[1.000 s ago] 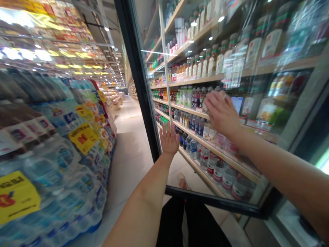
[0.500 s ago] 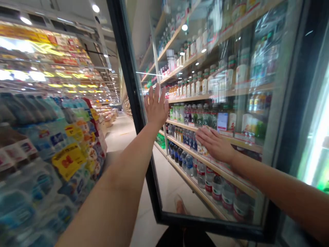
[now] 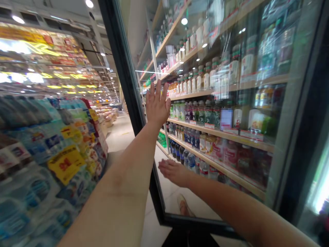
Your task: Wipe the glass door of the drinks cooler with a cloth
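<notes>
A tall glass cooler door (image 3: 120, 68) with a dark frame stands swung out at an angle before me. Near its left edge is my left hand (image 3: 158, 108), raised with the fingers upright and apart, the palm toward the glass and seemingly flat on it. Lower down, my right hand (image 3: 176, 172) reaches across in front of the pane, fingers stretched out and holding nothing; whether it touches the glass I cannot tell. Rows of drink bottles (image 3: 197, 113) on pale shelves (image 3: 218, 132) show in the glass.
On the left, shrink-wrapped packs of bottled water (image 3: 20, 206) are piled up, with a yellow price sign (image 3: 66, 164) on them. A pale aisle floor (image 3: 122, 128) runs into the distance. A foot (image 3: 183, 206) shows in the lower glass.
My right hand has moved left and down across the pane, toward the door's left side. My left hand keeps its place by the frame. The view has shifted slightly.
</notes>
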